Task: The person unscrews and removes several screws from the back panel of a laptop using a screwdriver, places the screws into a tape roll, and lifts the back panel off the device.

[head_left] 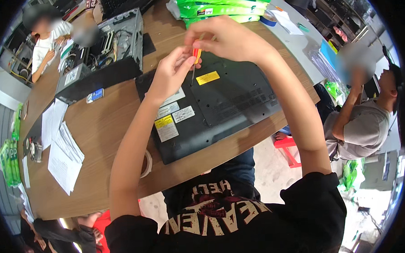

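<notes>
A black laptop [228, 96] lies bottom side up on the wooden table, with several labels and screw holes on its underside. Over its far part, both my hands close around a small screwdriver [197, 50] with a red and yellow handle. The thin shaft points down at the laptop's cover, its tip close to a yellow label [208, 78]; whether it touches a screw cannot be made out. My left hand [175, 69] pinches the lower end of the handle. From above, my right hand [223, 37] grips the handle's top, its fingertips partly hidden.
An opened computer case [102, 63] stands at the far left. Paper sheets [64, 155] and a blue card [95, 95] lie left. Green paper packs [224, 5] are stacked at the back. A tape roll [146, 164] lies near the front edge. Other people sit left and right.
</notes>
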`<action>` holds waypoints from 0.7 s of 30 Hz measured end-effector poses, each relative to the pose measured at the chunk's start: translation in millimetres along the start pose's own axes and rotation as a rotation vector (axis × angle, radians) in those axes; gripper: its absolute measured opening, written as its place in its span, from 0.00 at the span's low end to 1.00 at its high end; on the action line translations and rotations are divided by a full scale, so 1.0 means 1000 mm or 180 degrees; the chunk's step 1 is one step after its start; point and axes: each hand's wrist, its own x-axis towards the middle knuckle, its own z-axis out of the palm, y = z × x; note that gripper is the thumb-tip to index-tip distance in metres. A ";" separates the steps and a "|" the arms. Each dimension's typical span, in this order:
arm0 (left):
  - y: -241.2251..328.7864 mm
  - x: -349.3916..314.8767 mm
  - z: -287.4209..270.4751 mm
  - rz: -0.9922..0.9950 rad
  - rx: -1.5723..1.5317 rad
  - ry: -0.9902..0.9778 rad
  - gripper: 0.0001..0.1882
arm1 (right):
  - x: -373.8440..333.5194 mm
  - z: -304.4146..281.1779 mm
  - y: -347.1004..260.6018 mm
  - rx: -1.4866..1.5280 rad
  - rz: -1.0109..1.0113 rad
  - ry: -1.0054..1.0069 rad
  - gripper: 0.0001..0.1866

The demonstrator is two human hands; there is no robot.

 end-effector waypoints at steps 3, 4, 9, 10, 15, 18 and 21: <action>0.000 -0.008 -0.004 -0.0059 -0.0142 -0.0135 0.14 | 0.000 0.005 -0.007 -0.0071 0.0388 -0.0187 0.12; -0.002 -0.012 -0.006 0.0005 -0.0020 0.0010 0.12 | 0.001 0.010 -0.013 -0.0510 0.0428 -0.0145 0.15; 0.000 -0.013 -0.008 0.0466 -0.0091 0.0404 0.10 | 0.004 0.024 -0.021 -0.1899 0.0476 0.0071 0.23; 0.003 -0.013 -0.009 0.0446 0.0403 0.0271 0.11 | 0.005 0.023 -0.016 -0.1874 0.0662 0.0102 0.27; 0.007 -0.011 -0.002 0.0306 0.1102 0.0574 0.13 | 0.012 0.028 -0.025 -0.2054 0.0979 -0.0052 0.35; 0.005 -0.010 -0.007 0.0311 0.1009 0.0622 0.14 | 0.012 0.016 -0.022 -0.1397 0.0883 0.0068 0.22; 0.005 -0.011 -0.013 0.0098 0.0782 0.0143 0.12 | 0.005 0.004 -0.016 0.0366 0.0073 -0.0283 0.12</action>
